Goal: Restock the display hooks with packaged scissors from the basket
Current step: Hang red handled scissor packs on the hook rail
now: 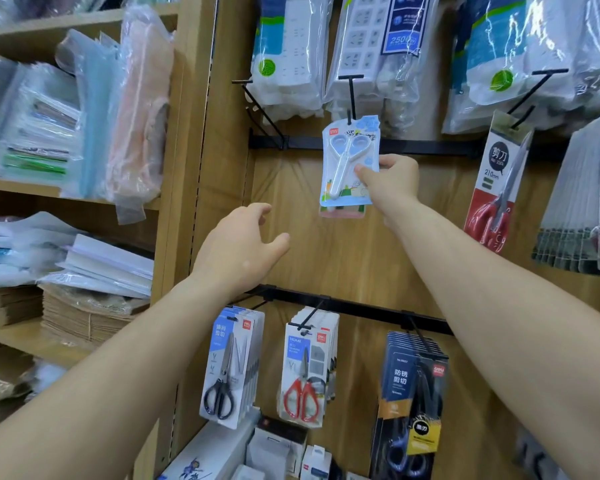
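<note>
Your right hand (392, 178) pinches the scissors pack (347, 161) by its edge, pack just left of it, top at the hook (351, 95). Left hand (243, 247) open, empty, below. Push the hole fully on before you release.

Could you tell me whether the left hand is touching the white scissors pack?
Apart. The head view shows bare wood panel between the left hand and the scissors pack; only the right hand pinches it.
</note>
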A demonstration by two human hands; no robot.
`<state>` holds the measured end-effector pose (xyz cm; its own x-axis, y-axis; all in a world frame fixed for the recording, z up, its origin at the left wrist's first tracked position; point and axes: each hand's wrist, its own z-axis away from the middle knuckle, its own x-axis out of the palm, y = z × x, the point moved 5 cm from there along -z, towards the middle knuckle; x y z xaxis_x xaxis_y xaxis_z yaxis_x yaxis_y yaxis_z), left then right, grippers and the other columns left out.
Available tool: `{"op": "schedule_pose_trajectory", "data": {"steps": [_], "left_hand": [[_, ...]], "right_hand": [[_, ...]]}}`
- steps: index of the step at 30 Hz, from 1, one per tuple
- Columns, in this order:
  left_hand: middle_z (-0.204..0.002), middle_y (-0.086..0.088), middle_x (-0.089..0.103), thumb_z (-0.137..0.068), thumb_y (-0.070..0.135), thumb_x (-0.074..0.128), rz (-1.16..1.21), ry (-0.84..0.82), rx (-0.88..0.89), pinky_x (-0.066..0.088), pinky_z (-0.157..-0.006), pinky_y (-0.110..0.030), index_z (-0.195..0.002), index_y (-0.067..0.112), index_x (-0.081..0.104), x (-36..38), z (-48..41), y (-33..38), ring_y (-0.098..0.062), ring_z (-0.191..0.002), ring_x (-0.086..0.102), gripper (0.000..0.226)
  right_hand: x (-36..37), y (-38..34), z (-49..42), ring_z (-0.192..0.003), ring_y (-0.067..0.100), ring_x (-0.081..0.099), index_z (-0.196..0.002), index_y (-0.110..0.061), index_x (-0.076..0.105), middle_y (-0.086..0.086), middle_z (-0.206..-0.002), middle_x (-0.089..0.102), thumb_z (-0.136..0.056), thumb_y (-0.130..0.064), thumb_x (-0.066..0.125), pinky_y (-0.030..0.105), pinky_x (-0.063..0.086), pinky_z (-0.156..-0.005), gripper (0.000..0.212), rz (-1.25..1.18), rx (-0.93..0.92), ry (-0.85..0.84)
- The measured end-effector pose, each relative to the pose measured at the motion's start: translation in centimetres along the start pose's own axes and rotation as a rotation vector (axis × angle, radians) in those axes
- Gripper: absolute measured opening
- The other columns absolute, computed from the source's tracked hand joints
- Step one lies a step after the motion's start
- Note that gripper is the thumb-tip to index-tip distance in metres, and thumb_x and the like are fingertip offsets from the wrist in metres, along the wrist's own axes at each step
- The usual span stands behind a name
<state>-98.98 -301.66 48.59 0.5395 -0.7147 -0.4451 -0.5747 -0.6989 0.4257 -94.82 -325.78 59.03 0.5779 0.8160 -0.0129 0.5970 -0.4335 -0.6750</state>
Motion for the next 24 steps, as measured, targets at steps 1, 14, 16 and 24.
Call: {"op": "schedule_pose_trajectory", "data": {"steps": [1, 14, 16, 24], "left_hand": [[-0.144, 0.002, 0.058, -0.098, 0.044, 0.063, -0.002, -0.003, 0.0, 0.051, -0.104, -0.038, -0.154, 0.023, 0.044, 0.1, 0.0, 0.0, -0.018, -0.128, 0.056, 0.062], [-0.147, 0.007, 0.054, -0.098, 0.045, 0.062, 0.012, -0.157, -0.086, 0.045, -0.105, -0.033, -0.154, 0.025, 0.043, 1.9, 5.8, -0.1, -0.015, -0.131, 0.054, 0.062], [-0.149, 0.006, 0.053, -0.098, 0.044, 0.063, 0.016, -0.218, -0.106, 0.043, -0.105, -0.032, -0.154, 0.025, 0.044, 2.7, 8.3, 0.3, -0.015, -0.134, 0.052, 0.062], [-0.14, -0.002, 0.061, -0.096, 0.043, 0.066, 0.026, -0.501, -0.247, 0.049, -0.097, -0.034, -0.148, 0.02, 0.053, 8.8, 22.4, 1.0, -0.021, -0.125, 0.06, 0.058]], "right_hand": [[-0.1, -0.1, -0.1, -0.091, 0.012, 0.072, -0.101, -0.023, 0.069, -0.008, -0.102, 0.071, -0.089, -0.017, 0.077, 0.03, 0.062, -0.079, 0.016, 0.014, 0.0, 0.03], [-2.9, 4.3, 8.0, -0.122, 0.022, 0.056, -0.138, -0.016, 0.055, 0.007, -0.13, 0.06, -0.089, -0.035, 0.077, 0.031, 0.045, -0.093, 0.058, 0.434, 0.022, -0.136], [-4.5, 4.7, 11.6, -0.117, 0.019, 0.057, -0.136, -0.017, 0.057, 0.003, -0.126, 0.061, -0.088, -0.038, 0.077, 0.03, 0.045, -0.094, 0.055, 0.496, 0.011, -0.228], [-10.9, 10.1, 28.5, -0.117, 0.019, 0.058, -0.138, -0.023, 0.056, -0.002, -0.129, 0.056, -0.089, -0.05, 0.073, 0.038, 0.05, -0.096, 0.058, 0.791, 0.113, -0.605]]}}
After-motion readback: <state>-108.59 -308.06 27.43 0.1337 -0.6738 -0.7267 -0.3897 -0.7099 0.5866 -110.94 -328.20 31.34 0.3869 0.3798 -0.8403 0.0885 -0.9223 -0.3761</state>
